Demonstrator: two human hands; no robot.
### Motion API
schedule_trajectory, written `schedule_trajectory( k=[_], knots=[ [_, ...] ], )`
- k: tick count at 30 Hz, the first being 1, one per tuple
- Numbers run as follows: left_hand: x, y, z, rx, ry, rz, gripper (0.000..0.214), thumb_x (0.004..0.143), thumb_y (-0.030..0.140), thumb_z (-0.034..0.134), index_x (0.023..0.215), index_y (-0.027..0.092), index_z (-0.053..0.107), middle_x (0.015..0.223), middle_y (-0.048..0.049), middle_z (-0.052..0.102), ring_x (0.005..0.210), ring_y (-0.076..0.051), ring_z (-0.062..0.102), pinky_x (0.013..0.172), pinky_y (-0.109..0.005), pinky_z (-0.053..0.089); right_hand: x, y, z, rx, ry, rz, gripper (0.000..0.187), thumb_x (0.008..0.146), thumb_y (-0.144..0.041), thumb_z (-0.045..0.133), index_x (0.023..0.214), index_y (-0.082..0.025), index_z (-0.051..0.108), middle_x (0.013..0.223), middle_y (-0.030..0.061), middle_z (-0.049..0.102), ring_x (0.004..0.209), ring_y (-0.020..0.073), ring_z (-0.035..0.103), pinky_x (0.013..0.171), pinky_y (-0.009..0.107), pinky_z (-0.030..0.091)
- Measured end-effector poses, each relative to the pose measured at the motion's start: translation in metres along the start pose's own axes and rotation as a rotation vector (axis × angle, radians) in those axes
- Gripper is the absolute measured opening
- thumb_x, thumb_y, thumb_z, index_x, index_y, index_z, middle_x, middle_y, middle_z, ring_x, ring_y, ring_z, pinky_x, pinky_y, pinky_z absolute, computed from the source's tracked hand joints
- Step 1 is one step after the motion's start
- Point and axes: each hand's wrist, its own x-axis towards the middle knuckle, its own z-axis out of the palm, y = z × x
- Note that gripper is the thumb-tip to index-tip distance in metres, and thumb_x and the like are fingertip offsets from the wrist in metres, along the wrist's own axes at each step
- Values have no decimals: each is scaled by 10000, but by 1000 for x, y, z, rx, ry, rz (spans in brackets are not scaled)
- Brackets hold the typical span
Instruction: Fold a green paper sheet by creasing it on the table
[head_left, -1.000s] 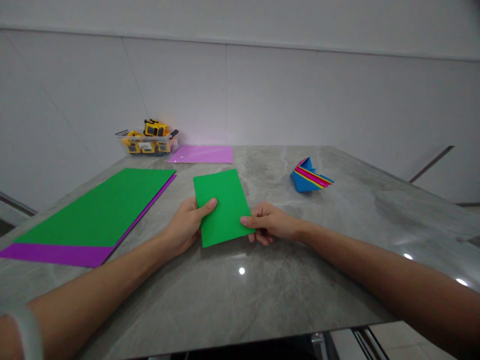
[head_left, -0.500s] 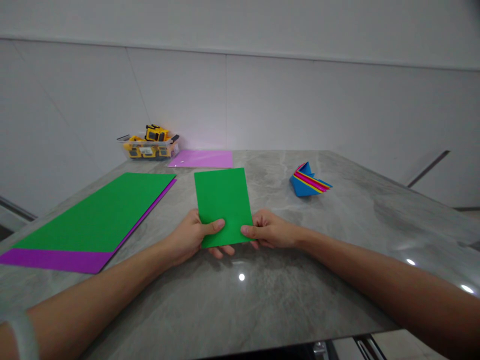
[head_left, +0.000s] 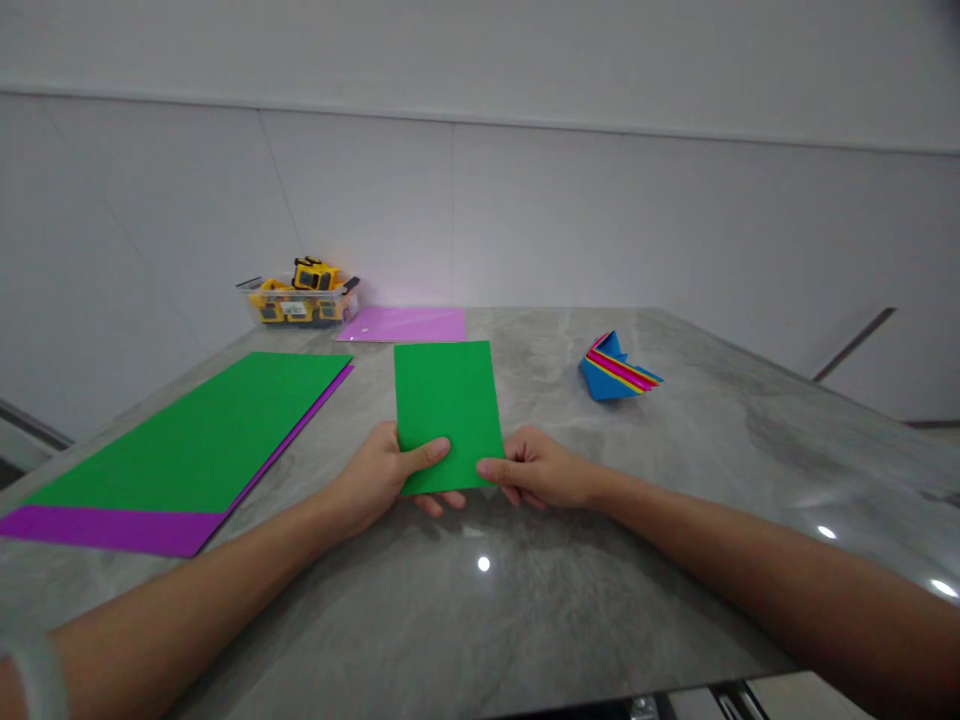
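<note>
A small rectangle of green paper (head_left: pixel 450 400) is held up between my hands, above the middle of the table. My left hand (head_left: pixel 390 468) grips its left lower edge, thumb flat on the front and fingers behind, their tips showing below the bottom edge. At the lower right corner my right hand (head_left: pixel 536 468) pinches it, thumb in front and fingers curled behind. Whether the paper is folded or a single layer I cannot tell. To the right, a folded blue paper shape (head_left: pixel 616 370) with pink, red and yellow stripes lies on the table.
A large green sheet (head_left: pixel 187 430) rests on a purple sheet (head_left: pixel 112 528) at the left. Behind them stand a clear plastic box (head_left: pixel 300 308) with yellow toy vehicles and a pink sheet (head_left: pixel 405 324), near the white wall. The grey marble-patterned table (head_left: pixel 480 640) has its front edge below.
The green paper has turned slightly more upright in my hands. My right thumb sits a little further left on it. The whole view has shifted slightly.
</note>
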Motion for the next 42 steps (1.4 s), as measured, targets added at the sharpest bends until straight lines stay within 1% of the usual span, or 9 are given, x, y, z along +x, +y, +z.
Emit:
schedule_trajectory(
  k=[3, 6, 15, 20, 27, 31, 35, 39, 42],
  knots=[
    [1, -3, -1, -7, -12, -29, 410, 750, 375, 781, 1030, 91, 686, 951, -155, 758, 715, -229, 744, 525, -229, 589, 2, 3, 0, -26, 132, -38, 662, 810, -725, 502, 451, -169, 470, 351, -60, 342, 344, 47, 282, 368, 202, 198],
    [2, -6, -3, 14, -26, -52, 433, 705, 419, 807, 956, 82, 700, 884, -144, 759, 669, -223, 738, 527, -240, 590, 3, 5, 0, -59, 177, -43, 670, 810, -731, 492, 439, -176, 439, 357, -65, 299, 359, 49, 259, 379, 212, 197],
    [-1, 2, -3, 92, -58, -2, 435, 686, 456, 804, 826, 61, 686, 766, -134, 747, 520, -201, 698, 464, -260, 575, 0, 3, 2, -94, 125, -77, 676, 839, -719, 482, 459, -161, 509, 340, -36, 390, 339, 57, 338, 369, 196, 244],
    [-3, 3, 0, 141, -113, -50, 434, 694, 474, 784, 775, 60, 686, 743, -135, 745, 487, -189, 686, 426, -238, 551, 0, 6, 1, -76, 190, -112, 684, 845, -730, 465, 474, -159, 528, 354, -33, 404, 356, 60, 355, 371, 193, 246],
    [-3, 0, -2, 151, -151, -59, 419, 709, 481, 760, 770, 72, 690, 752, -140, 745, 462, -176, 668, 396, -233, 526, 1, 12, 0, 61, 74, -87, 676, 843, -721, 485, 466, -160, 499, 365, -39, 382, 356, 56, 322, 360, 199, 212],
    [-3, 1, -3, 224, -174, -34, 406, 739, 488, 727, 738, 83, 694, 734, -123, 743, 397, -133, 615, 361, -206, 482, 2, 11, -1, 38, 95, -107, 668, 833, -717, 510, 477, -151, 514, 367, -36, 403, 337, 49, 331, 353, 199, 218],
    [-3, 9, -1, 329, -96, -5, 378, 767, 464, 712, 694, 94, 683, 554, -58, 682, 336, -107, 555, 339, -177, 436, 3, 7, -4, 52, 182, -67, 676, 800, -746, 523, 476, -153, 528, 355, -30, 433, 310, 50, 346, 349, 202, 239],
    [-2, 12, -1, 139, 75, 90, 368, 753, 472, 730, 727, 112, 655, 533, -38, 668, 409, -136, 608, 411, -204, 492, 5, 4, -6, 133, 304, -10, 689, 755, -783, 535, 480, -152, 556, 340, -18, 450, 306, 62, 372, 358, 212, 274],
    [-2, 8, 1, 138, 8, 65, 427, 755, 520, 717, 758, 94, 682, 647, -85, 718, 461, -136, 636, 453, -204, 497, 8, 3, -1, 221, 262, 8, 666, 732, -778, 569, 543, -139, 597, 374, -18, 491, 333, 64, 397, 377, 204, 310]
  ],
)
